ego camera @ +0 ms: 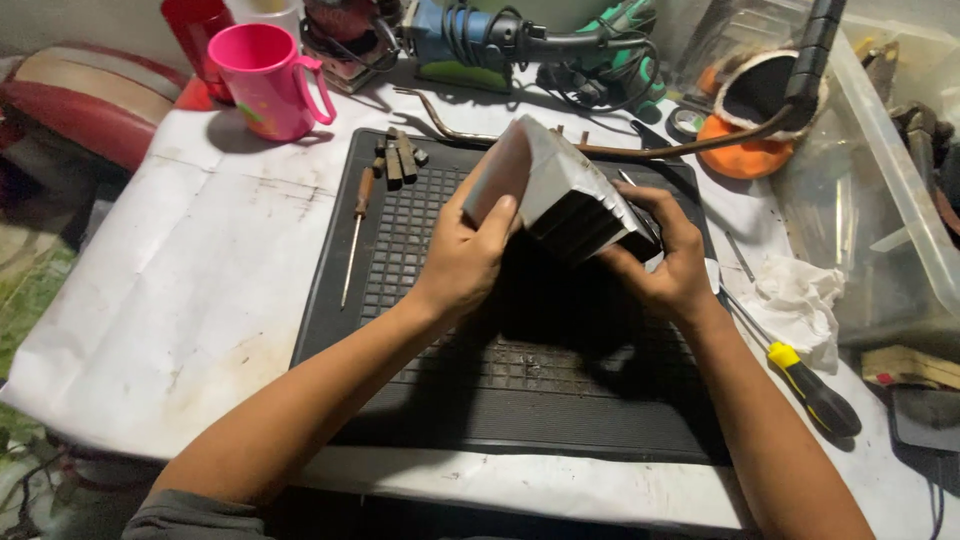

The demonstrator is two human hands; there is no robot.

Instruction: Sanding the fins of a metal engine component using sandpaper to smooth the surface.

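1. Landmark: black ribbed mat, lying on a white-covered table.
2. Beyond the mat's far-left corner: pink mug, upright, handle to the right; a red cup just behind it.
3. On the mat's left edge: thin screwdriver with brown handle, lying lengthwise. Small dark blocks sit at the mat's far-left corner.
4. Above the mat's middle: left hand grasps the left face of a grey finned metal block, thumb on top, fingers underneath. Block is tilted, lifted off the mat, held between both hands.
5. Right hand grips the block's lower right end, fingers wrapped over the fins.
6. Behind the mat's far edge: blue power tool with coiled cable, and a bent metal rod.
7. Right of the mat: crumpled white cloth; screwdriver with yellow-and-black handle just beside it, pointing toward the mat.
8. Far right of the mat: clear plastic bin, orange-rimmed round item by its near wall.
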